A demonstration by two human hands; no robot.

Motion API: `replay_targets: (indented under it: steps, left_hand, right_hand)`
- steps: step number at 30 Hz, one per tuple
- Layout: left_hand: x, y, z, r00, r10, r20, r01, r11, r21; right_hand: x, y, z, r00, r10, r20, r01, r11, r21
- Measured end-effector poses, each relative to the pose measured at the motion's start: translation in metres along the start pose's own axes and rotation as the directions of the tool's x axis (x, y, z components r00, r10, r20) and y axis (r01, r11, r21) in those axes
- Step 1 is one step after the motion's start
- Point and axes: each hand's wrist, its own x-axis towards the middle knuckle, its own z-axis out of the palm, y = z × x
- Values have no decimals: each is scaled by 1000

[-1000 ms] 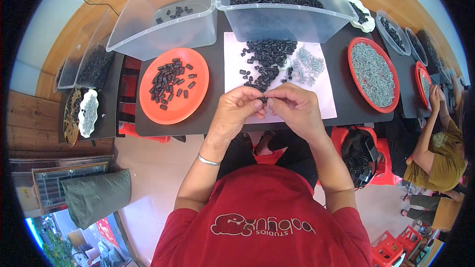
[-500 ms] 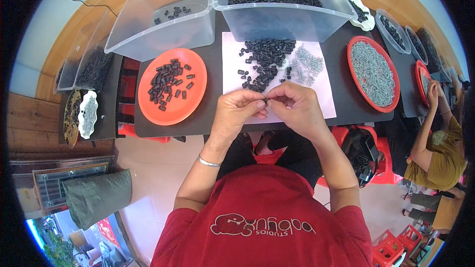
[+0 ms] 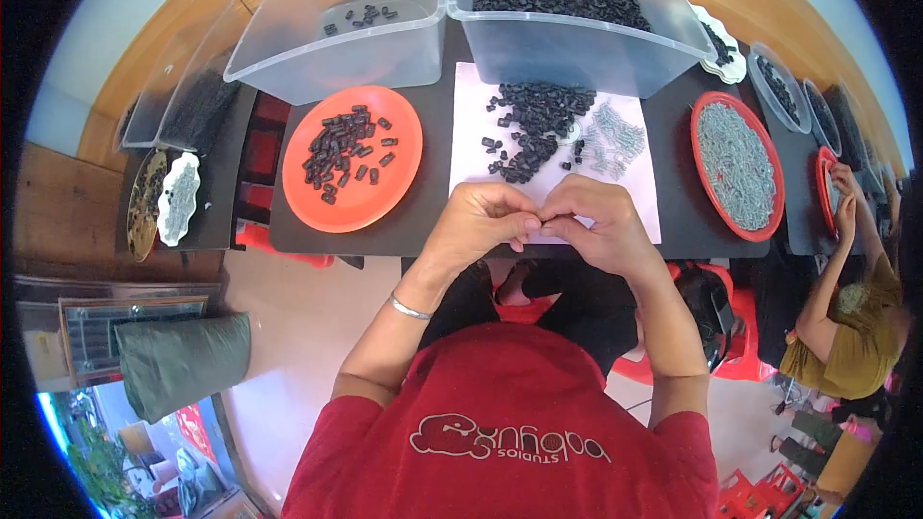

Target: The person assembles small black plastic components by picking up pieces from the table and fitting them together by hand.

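My left hand point(image 3: 487, 219) and my right hand point(image 3: 598, 223) meet fingertip to fingertip over the table's near edge. Both are closed in a pinch around a small black plastic part, now almost wholly hidden by the fingers. Just beyond them, a white sheet point(image 3: 468, 161) bears a heap of small black plastic parts point(image 3: 540, 123) and, to its right, a loose spread of small silvery metal pieces point(image 3: 615, 137). On the left, an orange-red plate point(image 3: 389, 194) holds short black cylindrical pieces point(image 3: 336, 144).
Two clear plastic bins stand at the back: the left bin point(image 3: 336, 67) holds a few black pieces, the right bin point(image 3: 577, 62) a deep mass. A red tray point(image 3: 705, 192) of silvery metal pieces lies right. Another person point(image 3: 841, 336) works at far right.
My joined hands have drawn nearer to me, to the table's front edge. The dark part that showed between the fingertips is now mostly covered. The whole view has shifted slightly.
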Motion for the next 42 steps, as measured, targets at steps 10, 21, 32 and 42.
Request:
replay_targets:
  steps: [10, 21, 32, 42]
  left_hand:
    - [3, 5, -3, 994, -19, 109, 21, 1000, -16]
    - [0, 4, -2, 1000, 14, 10, -13, 990, -142]
    - [1, 0, 2, 1000, 19, 1, -18, 992, -128]
    - [1, -2, 4, 996, 80, -32, -83, 992, -94]
  right_hand:
    - [2, 0, 6, 963, 138, 232, -189, 958, 216]
    - [-4, 1, 20, 998, 35, -54, -37, 999, -35]
    - [-11, 9, 28, 990, 23, -140, -23, 1000, 5]
    - [-12, 7, 28, 988, 63, -143, -65, 998, -6]
